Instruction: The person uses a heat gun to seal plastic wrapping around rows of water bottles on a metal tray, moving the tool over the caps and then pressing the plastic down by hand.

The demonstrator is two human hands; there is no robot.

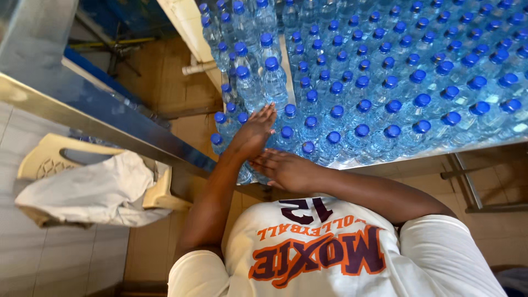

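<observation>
Tiled flooring and a wooden floor patch lie below a metal worktop (473, 147) crowded with clear water bottles (385, 99) topped with blue caps, standing upright in tight rows. At the near left corner of that cluster, the left hand (254, 132) lies flat with fingers stretched out and close together, its palm against the sides and caps of the front bottles. The right hand (286, 169) rests just below it, fingers extended and pressed against the lowest bottles at the worktop's edge; neither hand is wrapped around a bottle. To the left, a cream plastic chair (44, 159) carries a crumpled white cloth (93, 190), beside a slanted metal rail (110, 124).
</observation>
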